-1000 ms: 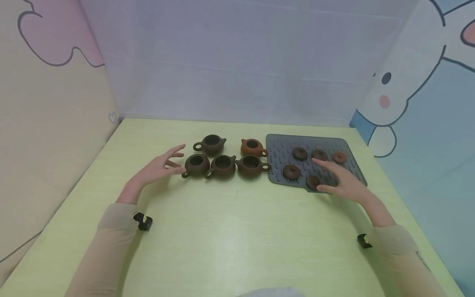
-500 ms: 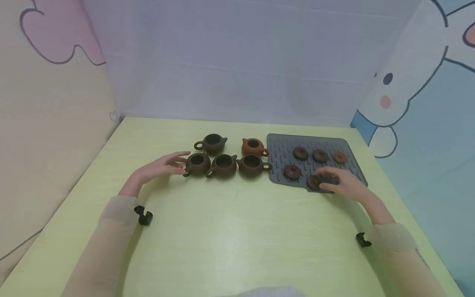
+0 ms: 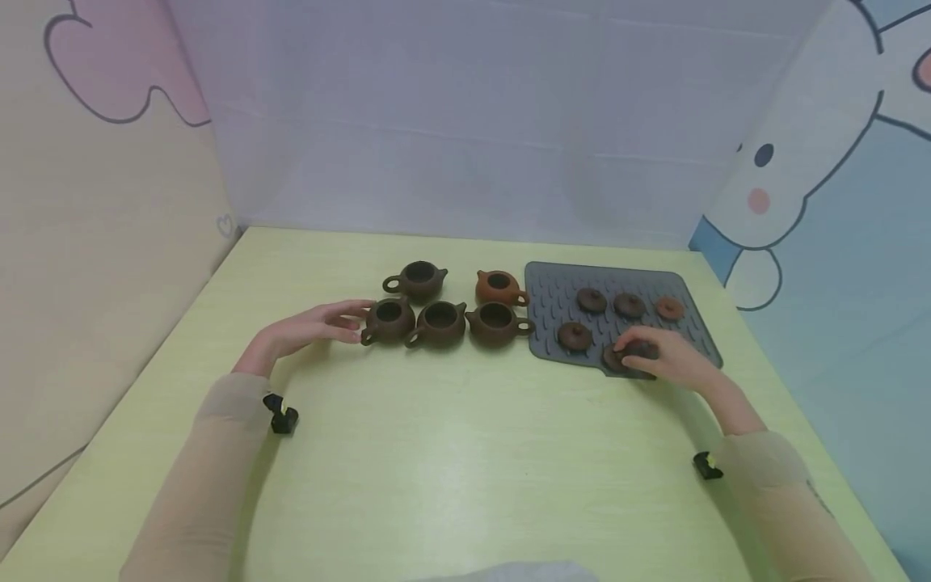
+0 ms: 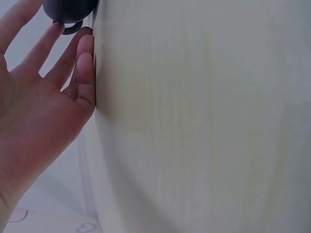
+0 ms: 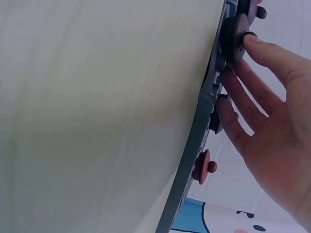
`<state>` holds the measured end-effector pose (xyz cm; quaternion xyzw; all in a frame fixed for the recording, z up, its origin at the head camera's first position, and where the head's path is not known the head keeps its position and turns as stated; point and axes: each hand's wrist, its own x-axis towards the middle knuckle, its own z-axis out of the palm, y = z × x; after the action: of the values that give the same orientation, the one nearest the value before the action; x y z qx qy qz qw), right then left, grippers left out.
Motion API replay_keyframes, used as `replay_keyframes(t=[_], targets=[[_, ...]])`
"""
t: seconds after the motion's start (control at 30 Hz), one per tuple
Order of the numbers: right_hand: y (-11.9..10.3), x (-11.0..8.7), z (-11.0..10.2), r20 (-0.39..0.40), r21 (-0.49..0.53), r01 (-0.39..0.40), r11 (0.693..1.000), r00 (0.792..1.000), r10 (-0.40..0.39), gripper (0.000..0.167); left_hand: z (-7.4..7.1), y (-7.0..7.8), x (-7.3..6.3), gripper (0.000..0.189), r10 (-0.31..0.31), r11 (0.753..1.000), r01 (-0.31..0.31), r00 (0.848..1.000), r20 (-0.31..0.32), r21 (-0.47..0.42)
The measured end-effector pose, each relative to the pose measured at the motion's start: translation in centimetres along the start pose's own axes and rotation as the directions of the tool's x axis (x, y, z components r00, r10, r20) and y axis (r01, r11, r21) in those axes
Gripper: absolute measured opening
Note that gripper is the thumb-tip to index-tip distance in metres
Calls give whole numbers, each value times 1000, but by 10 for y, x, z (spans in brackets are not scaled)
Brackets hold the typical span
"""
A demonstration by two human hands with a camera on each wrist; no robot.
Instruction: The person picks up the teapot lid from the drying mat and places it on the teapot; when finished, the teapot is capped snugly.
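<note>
Several small lidless clay teapots stand together at the middle of the table. My left hand has its fingers loosely extended at the left side of the front-left dark brown teapot, fingertips right at its body and handle. In the left wrist view, the fingers reach up to that teapot. My right hand is over the front edge of the grey mat. Its thumb and fingers pinch the knob of a dark brown teapot lid. The right wrist view shows the thumb on the lid's knob.
Two more dark teapots line the front row. Behind them are another dark teapot and an orange-brown one. Several other lids lie on the mat, including a reddish one. A curtain hangs behind the table.
My right hand has lowered and closed its thumb and fingers on the front lid's knob. My left hand has moved slightly right, its fingers coming up against the front-left teapot.
</note>
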<state>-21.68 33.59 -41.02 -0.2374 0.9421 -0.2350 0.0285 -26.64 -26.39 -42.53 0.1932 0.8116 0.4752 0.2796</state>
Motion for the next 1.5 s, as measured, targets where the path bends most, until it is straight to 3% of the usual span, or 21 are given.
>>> replay_keyframes(t=[0.23,0.5,0.8,1.03,1.27,1.5], targets=[[-1,2,2,-48,16,4,1000,999,-3,16,4,-1,1,78,36,999,-36,999,1,5],[-15,13,9,-133,93,17,996,991,-4,16,6,-4,1,76,27,1000,-27,1000,-13,-7],[-41,38,20,-242,189,87,978,970,-39,18,5,-5,1,77,29,999,-30,999,-20,-24],[-65,64,35,-253,265,144,953,964,-76,19,3,-7,2,77,11,1000,-11,1000,-21,-22],[-89,87,49,-272,287,220,932,952,-141,20,2,-4,2,77,35,999,-35,999,-8,-4],[-119,106,61,-296,334,239,912,945,-140,21,2,-3,2,77,20,1000,-20,1000,-2,-10]])
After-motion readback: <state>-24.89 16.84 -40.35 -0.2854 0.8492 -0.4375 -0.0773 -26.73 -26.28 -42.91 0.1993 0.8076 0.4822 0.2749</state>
